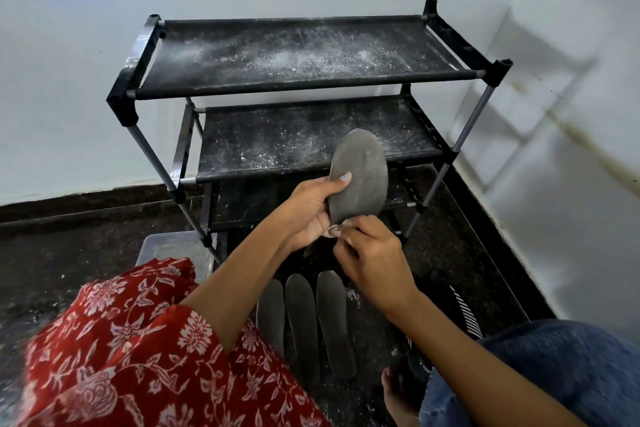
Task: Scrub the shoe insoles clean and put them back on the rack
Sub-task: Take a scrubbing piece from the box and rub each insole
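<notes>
**Holding a thin, bendy insole**

Looking from big to small, I see the black rack (pixel 304 80) first. It stands by the wall, and its shelves are dusty with white powder. No insoles are on it yet.

Three grey insoles (pixel 301 319) lie side by side on the dark floor, between my knees.

My left hand (pixel 304 215) grips one more insole (pixel 358 180). It stands up in front of the middle shelf. My thumb presses on its front and my fingers curl behind it.

My right hand (pixel 370 253) is curled up at the bottom end of the insole. It pinches something small and pale there (pixel 333 229). I cannot tell what it is.

I think the insole is light, thin and floppy. It will bend if I push hard. So I should hold it near the middle, with my fingers flat behind the spot I rub. If it is wet, it may slip.
</notes>
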